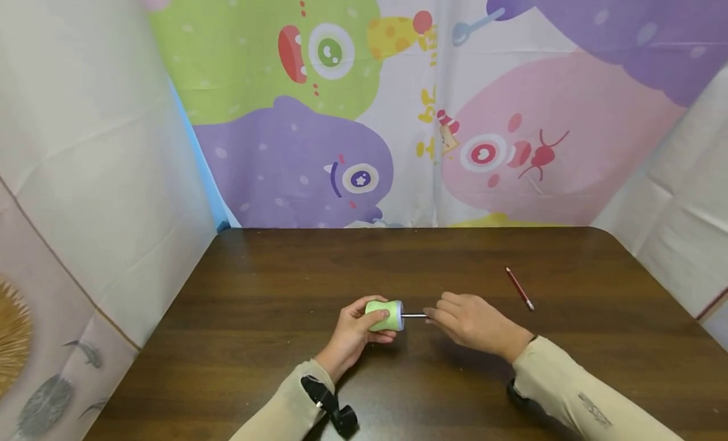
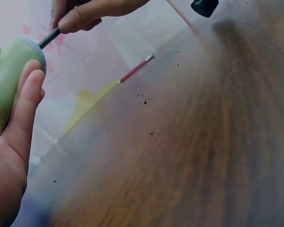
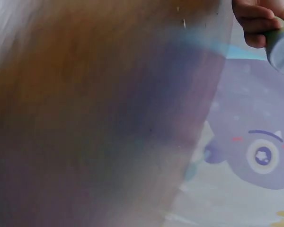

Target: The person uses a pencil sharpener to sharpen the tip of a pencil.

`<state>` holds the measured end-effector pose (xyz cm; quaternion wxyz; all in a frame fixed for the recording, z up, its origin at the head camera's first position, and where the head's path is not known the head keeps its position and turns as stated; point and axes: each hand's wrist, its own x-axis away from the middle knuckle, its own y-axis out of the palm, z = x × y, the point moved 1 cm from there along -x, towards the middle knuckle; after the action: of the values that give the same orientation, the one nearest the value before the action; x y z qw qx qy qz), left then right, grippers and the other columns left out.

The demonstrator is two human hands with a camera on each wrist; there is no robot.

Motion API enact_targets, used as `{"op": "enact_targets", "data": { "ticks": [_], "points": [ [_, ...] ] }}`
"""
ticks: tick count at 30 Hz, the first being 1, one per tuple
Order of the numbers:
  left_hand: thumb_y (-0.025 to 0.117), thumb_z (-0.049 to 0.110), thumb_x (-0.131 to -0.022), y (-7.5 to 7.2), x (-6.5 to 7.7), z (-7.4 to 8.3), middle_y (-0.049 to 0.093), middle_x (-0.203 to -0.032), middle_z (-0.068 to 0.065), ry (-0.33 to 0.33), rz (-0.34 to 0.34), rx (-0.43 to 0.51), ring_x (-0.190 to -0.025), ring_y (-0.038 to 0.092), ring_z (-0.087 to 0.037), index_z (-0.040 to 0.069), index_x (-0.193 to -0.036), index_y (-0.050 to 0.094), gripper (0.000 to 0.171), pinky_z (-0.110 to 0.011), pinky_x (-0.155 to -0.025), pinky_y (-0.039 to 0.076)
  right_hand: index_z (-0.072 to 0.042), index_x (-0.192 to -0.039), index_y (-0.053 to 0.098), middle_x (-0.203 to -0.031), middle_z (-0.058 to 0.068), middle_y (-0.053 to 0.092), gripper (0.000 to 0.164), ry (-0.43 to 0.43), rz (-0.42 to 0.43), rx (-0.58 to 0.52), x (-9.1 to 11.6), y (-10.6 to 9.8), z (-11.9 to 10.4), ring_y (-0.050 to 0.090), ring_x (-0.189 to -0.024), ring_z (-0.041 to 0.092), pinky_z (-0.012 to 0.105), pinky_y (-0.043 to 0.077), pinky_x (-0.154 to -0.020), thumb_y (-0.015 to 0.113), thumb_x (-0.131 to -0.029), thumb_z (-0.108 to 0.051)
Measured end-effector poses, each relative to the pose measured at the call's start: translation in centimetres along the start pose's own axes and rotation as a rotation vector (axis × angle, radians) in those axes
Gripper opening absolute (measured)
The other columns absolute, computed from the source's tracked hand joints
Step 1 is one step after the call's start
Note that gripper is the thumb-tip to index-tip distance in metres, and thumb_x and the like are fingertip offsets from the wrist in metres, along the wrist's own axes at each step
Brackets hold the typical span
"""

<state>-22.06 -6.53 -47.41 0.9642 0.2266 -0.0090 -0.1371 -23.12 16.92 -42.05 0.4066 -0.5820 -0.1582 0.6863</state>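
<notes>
Over the middle of the table my left hand [image 1: 348, 337] grips a green pencil sharpener [image 1: 394, 309] with a pale blue end, thumb across its side. A dark, thin pencil [image 1: 414, 315] stands in the hole of that end and points right. Its outer end is pinched by my right hand [image 1: 473, 324]. From the left wrist view, the sharpener [image 2: 9, 71] is tilted up and the pencil [image 2: 49, 38] runs straight from it into the right fingers. In the right wrist view only the left fingers and the sharpener's round end [image 3: 279, 52] show; the pencil's tip is hidden inside.
A red pencil [image 1: 520, 289] lies on the brown wooden table [image 1: 273, 270], beyond and to the right of my right hand. Behind the far edge hangs a cartoon-printed curtain [image 1: 409, 175], with pale cloth at both sides. Black straps [image 1: 330, 403] sit on my wrists.
</notes>
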Motion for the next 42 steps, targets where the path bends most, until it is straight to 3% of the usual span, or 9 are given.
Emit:
{"op": "enact_targets", "data": {
  "ticks": [5,13,17,21,24,27,33,36,42],
  "points": [
    [0.061,-0.004,-0.089,0.0,0.0,-0.1,0.064,-0.087,-0.011,0.005,0.012,0.014,-0.059,0.069,-0.020,-0.002,-0.109,0.063,0.020,-0.030,-0.055,0.062,-0.004,-0.088,0.066,-0.074,0.000,0.060,0.019,0.225,0.072,-0.164,0.5,1.2,-0.7,0.050,-0.060,0.008,0.020,0.046,-0.049,0.057,-0.102,-0.013],
    [0.062,-0.004,-0.089,0.1,0.0,-0.2,0.064,-0.086,-0.010,-0.009,0.045,-0.001,-0.058,0.069,-0.020,-0.014,-0.115,0.056,0.028,-0.031,-0.054,0.061,0.010,-0.079,0.062,-0.056,-0.003,0.045,0.014,1.213,-0.029,-0.818,-1.0,1.0,-1.7,0.035,-0.049,0.005,0.019,0.028,-0.041,0.065,-0.089,0.000],
    [0.061,-0.005,-0.090,0.2,-0.1,-0.3,0.065,-0.086,-0.009,-0.010,0.036,-0.013,-0.058,0.069,-0.019,-0.021,-0.122,0.045,0.039,-0.030,-0.054,0.062,0.019,-0.084,0.054,-0.053,-0.004,0.036,0.024,1.481,-0.135,-1.050,-1.7,0.4,-0.9,0.026,-0.046,0.008,0.019,0.022,-0.039,0.059,-0.091,-0.003],
    [0.061,-0.005,-0.089,0.2,-0.1,-0.3,0.064,-0.085,-0.010,-0.015,0.055,0.000,-0.058,0.069,-0.020,-0.015,-0.113,0.055,0.027,-0.031,-0.054,0.062,0.012,-0.080,0.059,-0.053,-0.005,0.035,0.024,1.457,-0.271,-1.001,-2.2,0.2,-0.2,0.026,-0.046,0.008,0.019,0.024,-0.038,0.057,-0.093,-0.008],
    [0.061,-0.004,-0.089,0.0,-0.2,-0.3,0.063,-0.085,-0.011,-0.024,0.078,0.020,-0.058,0.069,-0.020,-0.002,-0.105,0.063,0.016,-0.030,-0.054,0.061,0.005,-0.076,0.062,-0.057,-0.002,0.045,0.025,1.277,-0.327,-0.820,-2.5,0.4,-0.1,0.031,-0.050,0.008,0.021,0.028,-0.043,0.057,-0.096,-0.010],
    [0.061,-0.003,-0.089,-0.2,-0.2,-0.2,0.063,-0.085,-0.012,-0.028,0.079,0.016,-0.058,0.069,-0.020,-0.005,-0.107,0.062,0.018,-0.030,-0.053,0.061,0.001,-0.073,0.061,-0.060,-0.001,0.050,0.028,1.188,-0.336,-0.745,-2.4,0.6,-0.2,0.035,-0.050,0.008,0.021,0.031,-0.044,0.056,-0.098,-0.010],
    [0.063,-0.007,-0.087,-0.2,0.0,-0.2,0.064,-0.083,-0.009,0.001,0.014,-0.059,-0.056,0.069,-0.019,-0.022,-0.121,0.046,0.041,-0.029,-0.052,0.061,-0.004,-0.066,0.048,-0.050,-0.009,0.026,0.036,1.491,-0.454,-1.318,-1.0,1.1,0.0,0.021,-0.044,0.004,0.017,0.017,-0.040,0.044,-0.100,-0.014],
    [0.063,-0.009,-0.086,-0.1,0.1,-0.2,0.063,-0.082,-0.009,0.001,-0.012,-0.079,-0.056,0.069,-0.019,-0.022,-0.121,0.045,0.041,-0.030,-0.052,0.061,-0.011,-0.067,0.045,-0.050,-0.010,0.022,0.034,1.537,-0.565,-1.443,-0.6,1.0,0.2,0.019,-0.044,0.003,0.018,0.013,-0.042,0.039,-0.101,-0.017],
    [0.063,-0.007,-0.088,0.2,0.0,-0.2,0.063,-0.084,-0.010,-0.021,-0.008,-0.068,-0.057,0.069,-0.020,-0.022,-0.123,0.044,0.043,-0.030,-0.054,0.061,0.001,-0.078,0.055,-0.052,-0.006,0.037,0.036,1.299,-0.523,-1.118,-0.8,0.2,0.2,0.029,-0.044,0.007,0.021,0.025,-0.039,0.046,-0.103,-0.023]
  ]
}}
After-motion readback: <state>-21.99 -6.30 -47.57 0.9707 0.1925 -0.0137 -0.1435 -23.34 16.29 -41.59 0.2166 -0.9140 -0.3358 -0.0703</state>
